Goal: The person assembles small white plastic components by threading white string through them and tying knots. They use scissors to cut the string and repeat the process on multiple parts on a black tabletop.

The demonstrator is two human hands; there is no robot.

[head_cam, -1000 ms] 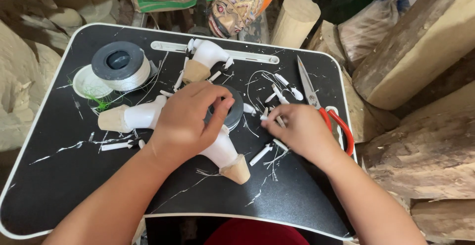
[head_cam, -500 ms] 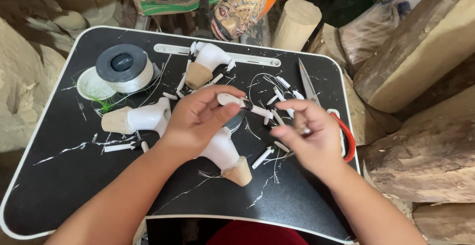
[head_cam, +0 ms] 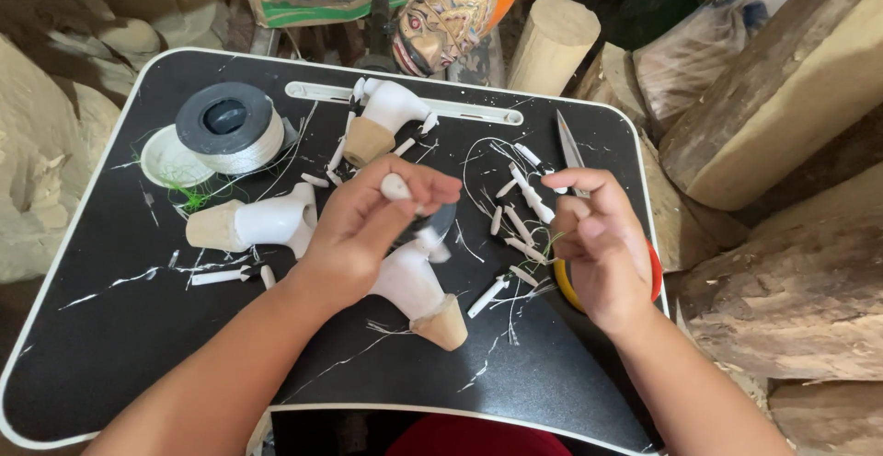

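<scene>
A small white peg (head_cam: pixel 395 185) was held between the fingertips of the left hand (head_cam: pixel 368 226), with its rounded end seen above the thumb. The peg was raised over the middle of the black tray (head_cam: pixel 110 346), just above a white-painted carved piece (head_cam: pixel 418 286) with a bare wooden base, which lay on the tray directly under the hand. The left hand was curled closed around the peg, with the fingers bent inward and the back of the hand turned to the camera; the forearm was stretched in from the lower left.

The right hand (head_cam: pixel 598 244) was kept near the right side of the tray, apart from the left hand. Its fingers were half curled, with the thumb and forefinger brought close together; whether something thin was pinched between them could not be told. Under this hand, scissors (head_cam: pixel 572 157) with red and yellow handles were partly covered, and only the blade was seen pointing away.

Between the two hands, several loose white pegs (head_cam: pixel 520 221) and thin threads were scattered on the tray. A spool of white thread (head_cam: pixel 230 129) was placed at the upper left of the tray, and two more white carved pieces (head_cam: pixel 262 221) (head_cam: pixel 386 115) were laid near it.
</scene>
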